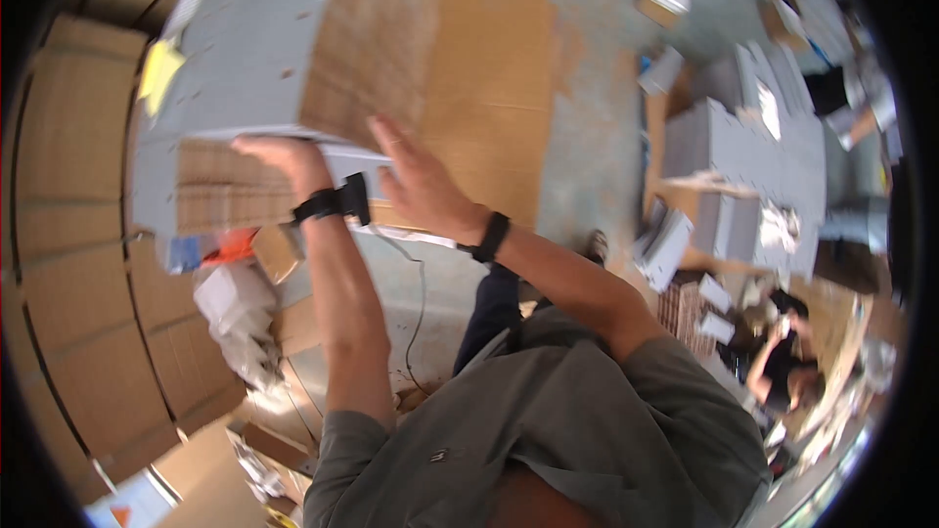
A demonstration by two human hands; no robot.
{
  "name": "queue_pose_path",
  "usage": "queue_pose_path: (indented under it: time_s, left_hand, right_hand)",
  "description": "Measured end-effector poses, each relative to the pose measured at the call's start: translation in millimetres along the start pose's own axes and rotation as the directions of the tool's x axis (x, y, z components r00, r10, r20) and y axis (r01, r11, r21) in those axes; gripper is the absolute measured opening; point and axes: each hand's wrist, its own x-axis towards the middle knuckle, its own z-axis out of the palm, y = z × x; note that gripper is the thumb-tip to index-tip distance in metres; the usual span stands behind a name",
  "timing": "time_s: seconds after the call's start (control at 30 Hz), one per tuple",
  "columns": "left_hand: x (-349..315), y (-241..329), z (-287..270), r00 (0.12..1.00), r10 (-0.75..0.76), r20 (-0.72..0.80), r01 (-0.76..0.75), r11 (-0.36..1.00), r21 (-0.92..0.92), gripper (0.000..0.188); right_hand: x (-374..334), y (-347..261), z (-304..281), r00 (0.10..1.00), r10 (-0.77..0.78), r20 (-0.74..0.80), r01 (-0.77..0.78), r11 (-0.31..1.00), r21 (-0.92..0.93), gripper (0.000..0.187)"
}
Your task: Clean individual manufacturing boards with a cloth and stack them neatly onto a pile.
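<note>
A tall stack of grey cardboard sheets (pixel 249 34), brown on its layered sides, stands in front of me. My left hand (pixel 284 154) lies against the near edge of the stack, its fingers stretched out to the left, not wrapped round anything. At the stack's near right corner is my right hand (pixel 425 184), fingers spread; the fingertips are close to the brown side, and I cannot tell whether they touch it. Each wrist wears a black strap; the left one carries a small black device (pixel 354 198) with a thin cable hanging from it.
A flat brown cardboard sheet (pixel 489 68) lies right of the stack. Brown cartons (pixel 73 225) form a wall at the left, with clear plastic bags (pixel 235 303) beside them. More grey cardboard stacks (pixel 719 147) stand at the right. Other people work at the right rim.
</note>
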Motion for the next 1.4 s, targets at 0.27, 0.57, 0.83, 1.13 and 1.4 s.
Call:
queue_pose_path:
  time_s: [0.27, 0.57, 0.83, 1.13, 1.4]
  left_hand:
    - [-120.2, 3.3, -16.5, 0.996, 0.040, 0.076, -0.065, 0.929, 0.364, 0.075]
    - [-439.1, -8.9, -20.2, 0.099, -0.609, 0.787, 0.283, 0.776, 0.564, 0.051]
    - [-591.7, -5.8, 47.3, -0.347, -0.689, 0.636, 0.032, 0.669, 0.742, 0.045]
    - [-656.0, 6.9, 97.7, -0.599, -0.610, 0.519, -0.148, 0.721, 0.677, 0.046]
    - [-638.8, 10.2, 104.1, -0.683, -0.484, 0.547, -0.135, 0.819, 0.557, 0.049]
  right_hand:
    - [-136.1, 73.6, -109.7, 0.975, 0.218, -0.035, -0.221, 0.968, -0.121, 0.050]
    - [-374.6, 155.3, -296.2, 0.600, 0.783, -0.164, -0.796, 0.563, -0.223, 0.047]
    - [-551.3, 166.8, -378.7, 0.289, 0.819, -0.495, -0.915, 0.388, 0.108, 0.045]
    - [-732.3, 140.4, -398.9, -0.465, 0.830, -0.308, -0.238, 0.218, 0.947, 0.046]
    - [-729.9, 79.5, -346.3, -0.541, 0.777, -0.322, -0.170, 0.274, 0.947, 0.057]
